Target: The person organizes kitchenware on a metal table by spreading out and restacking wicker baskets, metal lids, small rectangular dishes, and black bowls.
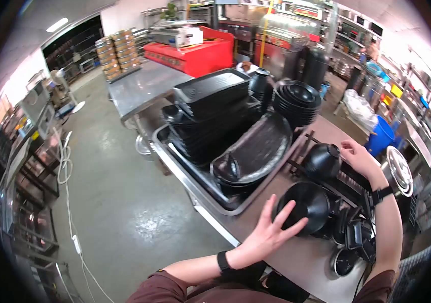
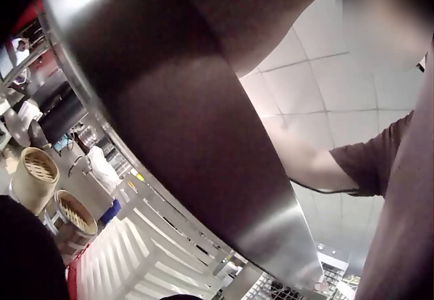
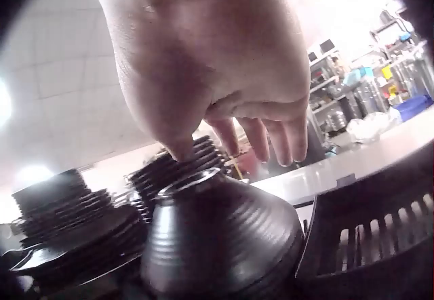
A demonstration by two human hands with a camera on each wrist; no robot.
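My left hand (image 1: 271, 233) has its fingers spread at the near side of an upturned black bowl (image 1: 315, 202), fingertips overlapping it in the head view. Farther up the table, my right hand (image 1: 362, 159) hovers beside a second upturned bowl (image 1: 320, 162). Seen from the right wrist, that ribbed black bowl (image 3: 224, 239) stands with its foot ring up, and the loosely bent fingers hang over it with a gap below the thumb. A black slatted tray (image 3: 380, 239) lies right next to it. The left wrist view shows mostly a dark surface and an arm, not the fingers.
A metal tray (image 1: 181, 167) holds stacked black dishes, a half-moon plate (image 1: 256, 151) on top. Round bowls (image 1: 299, 98) stand stacked behind it. Small black square dishes (image 1: 358, 233) and a cup (image 1: 345, 262) crowd the table's right side. A blue bin (image 1: 381, 136) stands beyond.
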